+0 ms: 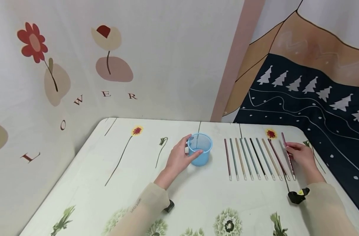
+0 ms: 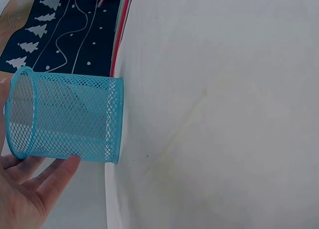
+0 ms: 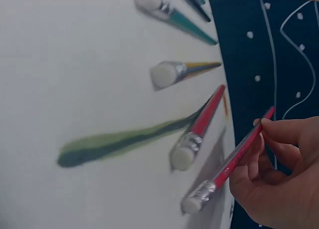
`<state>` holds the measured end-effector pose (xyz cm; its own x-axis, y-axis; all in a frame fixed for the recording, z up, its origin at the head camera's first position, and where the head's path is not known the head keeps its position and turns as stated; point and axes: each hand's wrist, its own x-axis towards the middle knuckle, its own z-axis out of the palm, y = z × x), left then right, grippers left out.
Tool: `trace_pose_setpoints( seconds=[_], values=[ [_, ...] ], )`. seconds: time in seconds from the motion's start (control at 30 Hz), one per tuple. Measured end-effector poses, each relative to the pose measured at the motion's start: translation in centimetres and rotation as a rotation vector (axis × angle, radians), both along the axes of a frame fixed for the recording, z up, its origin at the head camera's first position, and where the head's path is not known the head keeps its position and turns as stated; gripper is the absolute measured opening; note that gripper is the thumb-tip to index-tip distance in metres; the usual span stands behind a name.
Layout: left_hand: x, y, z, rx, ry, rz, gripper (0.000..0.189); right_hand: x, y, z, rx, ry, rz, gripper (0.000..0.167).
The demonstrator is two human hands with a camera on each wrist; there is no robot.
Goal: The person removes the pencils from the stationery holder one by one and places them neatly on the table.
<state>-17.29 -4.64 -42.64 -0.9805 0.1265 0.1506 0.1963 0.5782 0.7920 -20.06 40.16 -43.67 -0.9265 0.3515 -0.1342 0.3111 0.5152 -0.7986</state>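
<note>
My left hand (image 1: 177, 158) holds a light blue mesh pen cup (image 1: 200, 160), the thumb across its near side and fingers round the far side. In the left wrist view, the cup (image 2: 72, 117) has its base by the white cloth. At the right, my right hand (image 1: 303, 158) pinches a red pencil (image 1: 290, 164) between thumb and fingers. The right wrist view shows this pencil (image 3: 234, 162) tilted, its white eraser end low near the table. Left of it lies a row of several pencils, among them a black pencil (image 1: 258, 159), eraser ends toward me.
A white cloth with printed flowers covers the table (image 1: 197, 193). Behind it hangs a pale printed curtain (image 1: 167, 59). A dark blue cloth with white trees (image 1: 303, 101) hangs past the right edge. Black wrist devices sit at both cuffs, one by the right sleeve (image 1: 324, 203).
</note>
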Motion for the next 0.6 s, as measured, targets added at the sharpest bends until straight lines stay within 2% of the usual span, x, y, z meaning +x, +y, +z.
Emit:
trace_pose_setpoints(
  seconds=[0.1,0.27,0.37,0.5,0.6],
  values=[
    [0.0,0.2,-0.1,0.003,0.002,-0.009,0.083,-0.1,0.2,-0.4,0.037,-0.043,-0.008,0.043],
    [0.4,0.7,-0.4,0.004,-0.011,-0.024,0.083,0.5,0.7,-0.8,0.041,-0.082,-0.001,0.04],
    [0.8,0.9,-0.5,-0.01,-0.012,-0.035,0.082,1.1,0.9,-1.1,0.088,-0.098,-0.006,0.036],
    [0.9,0.8,-0.3,-0.046,0.025,-0.019,0.082,1.2,0.6,-1.3,0.181,-0.095,0.003,0.033],
    [0.9,0.6,0.0,-0.067,0.035,-0.005,0.082,1.3,0.4,-0.9,0.174,-0.067,0.022,0.036]
  ],
)
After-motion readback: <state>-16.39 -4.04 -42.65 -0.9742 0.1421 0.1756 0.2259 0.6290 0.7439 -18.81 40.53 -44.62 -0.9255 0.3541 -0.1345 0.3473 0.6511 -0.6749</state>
